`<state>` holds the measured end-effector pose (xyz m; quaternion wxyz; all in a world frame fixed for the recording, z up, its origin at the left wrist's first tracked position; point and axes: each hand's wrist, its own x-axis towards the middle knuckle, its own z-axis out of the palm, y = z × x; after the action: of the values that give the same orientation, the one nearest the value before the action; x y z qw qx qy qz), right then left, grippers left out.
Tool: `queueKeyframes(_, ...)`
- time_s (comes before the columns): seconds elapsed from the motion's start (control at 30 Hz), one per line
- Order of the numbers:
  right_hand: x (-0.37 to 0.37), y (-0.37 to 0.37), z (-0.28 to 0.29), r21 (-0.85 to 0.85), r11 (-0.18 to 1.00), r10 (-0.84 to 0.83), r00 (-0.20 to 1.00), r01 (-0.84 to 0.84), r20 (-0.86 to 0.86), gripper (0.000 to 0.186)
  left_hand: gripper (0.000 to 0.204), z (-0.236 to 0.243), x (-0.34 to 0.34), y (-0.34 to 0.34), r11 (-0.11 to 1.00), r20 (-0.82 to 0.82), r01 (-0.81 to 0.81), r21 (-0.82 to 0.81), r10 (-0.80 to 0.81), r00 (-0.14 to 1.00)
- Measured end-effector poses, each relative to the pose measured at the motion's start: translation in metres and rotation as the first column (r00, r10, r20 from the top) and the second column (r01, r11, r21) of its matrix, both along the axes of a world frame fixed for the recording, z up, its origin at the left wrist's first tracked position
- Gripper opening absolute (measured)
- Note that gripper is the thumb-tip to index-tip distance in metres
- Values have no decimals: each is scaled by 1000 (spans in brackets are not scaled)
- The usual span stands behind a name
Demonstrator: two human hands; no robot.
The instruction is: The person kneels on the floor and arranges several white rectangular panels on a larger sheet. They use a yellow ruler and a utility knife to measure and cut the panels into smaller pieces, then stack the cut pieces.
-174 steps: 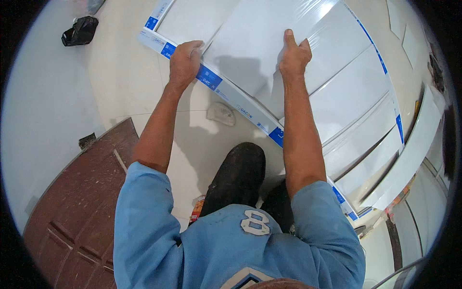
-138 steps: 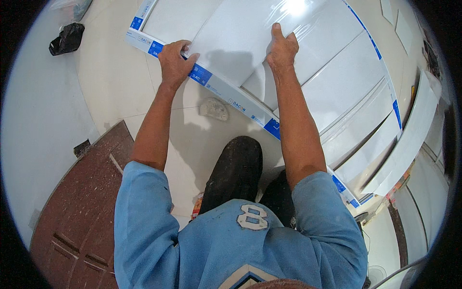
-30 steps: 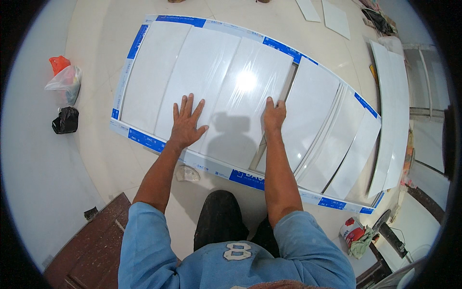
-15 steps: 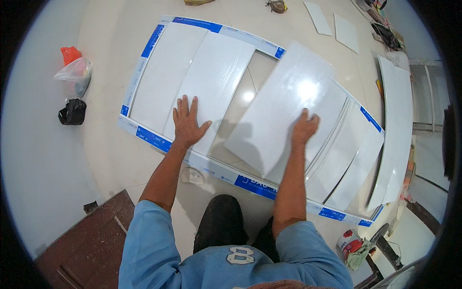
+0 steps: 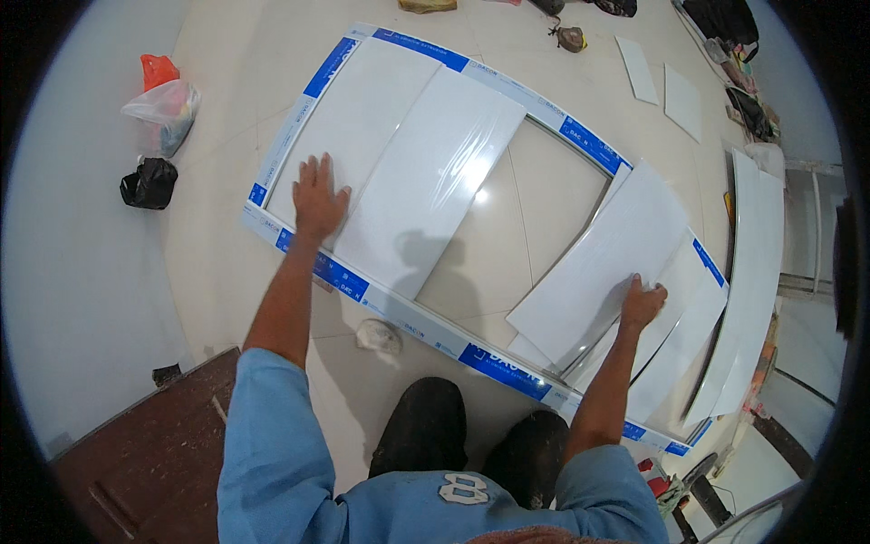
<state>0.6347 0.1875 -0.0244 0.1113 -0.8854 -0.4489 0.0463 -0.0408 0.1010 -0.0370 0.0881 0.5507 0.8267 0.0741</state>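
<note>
A rectangular frame (image 5: 408, 317) with blue-and-white protective tape lies on the tiled floor, holding white panels (image 5: 365, 118). My left hand (image 5: 317, 204) rests on the leftmost panel with fingers spread, near the frame's near edge. A second panel (image 5: 444, 154) lies beside it, shiny with wrinkled film. To its right an open gap shows floor tiles inside the frame. My right hand (image 5: 642, 299) grips a loose white panel (image 5: 598, 254), which lies askew over other panels at the frame's right part. Its fingers are curled; the part underneath is hidden.
Plastic bags (image 5: 149, 181) sit by the left wall. A brown door panel (image 5: 145, 453) lies at lower left. Long white boards (image 5: 752, 272) lie beyond the frame's right end, smaller white pieces (image 5: 680, 100) at upper right. Bags and clutter (image 5: 725, 27) line the far right.
The loose panel has slid right in my right hand, exposing a wider floor gap between panels. My left hand has moved left onto the leftmost panel. The view has shifted.
</note>
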Motion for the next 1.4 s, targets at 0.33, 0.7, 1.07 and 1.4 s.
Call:
queueKeyframes(0.33,-333,-22,-42,-67,980,-25,220,-187,-975,59,101,13,-30,29,957,63,-131,-259,152,986)
queueKeyframes(0.7,-293,3,-42,70,968,96,-99,241,-991,7,111,1,-43,28,991,-128,-133,-15,130,983)
queueKeyframes(1.07,-189,37,10,281,944,256,157,171,-954,26,113,-5,-25,50,974,162,-220,-53,226,961)
queueKeyframes(1.4,-146,39,31,267,941,210,263,205,-942,28,88,-4,-24,64,989,641,-126,-75,145,754)
